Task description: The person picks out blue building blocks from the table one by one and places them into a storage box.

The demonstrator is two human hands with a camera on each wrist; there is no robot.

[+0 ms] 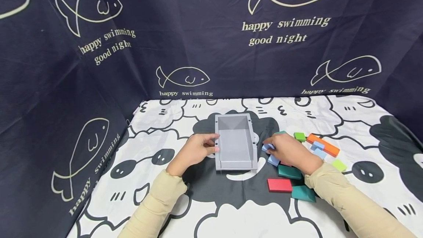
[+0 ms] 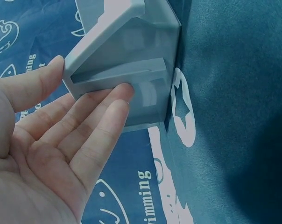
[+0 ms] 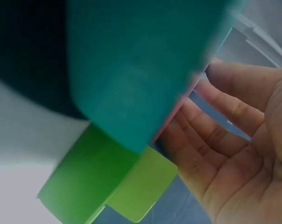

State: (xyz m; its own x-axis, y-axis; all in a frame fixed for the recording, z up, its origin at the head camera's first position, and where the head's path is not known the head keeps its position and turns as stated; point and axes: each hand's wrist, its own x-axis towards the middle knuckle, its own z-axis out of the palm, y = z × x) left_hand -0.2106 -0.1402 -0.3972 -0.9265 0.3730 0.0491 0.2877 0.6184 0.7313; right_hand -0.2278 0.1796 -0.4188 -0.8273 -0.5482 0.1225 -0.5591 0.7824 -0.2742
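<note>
A grey open-topped plastic bin [image 1: 236,165] stands on the cloth in the middle of the head view. My left hand [image 1: 195,151] holds its left side; in the left wrist view the thumb touches the rim and the fingers lie against the outer wall [image 2: 150,93]. Right of the bin, my right hand [image 1: 290,151] pinches a small light blue block [image 1: 266,147]. Another light blue block [image 1: 273,161] lies just below the fingers. A large blurred teal block [image 3: 131,70] fills much of the right wrist view and hides the fingertips.
Around the right hand lie toy blocks: red [image 1: 279,185], teal [image 1: 304,193], green [image 1: 299,137], orange [image 1: 325,145] and yellow-green [image 1: 339,165]. Small light blue blocks [image 1: 318,152] are beside the orange one. A dark fish-patterned curtain [image 1: 228,58] stands behind the sheep-patterned cloth [image 1: 257,212].
</note>
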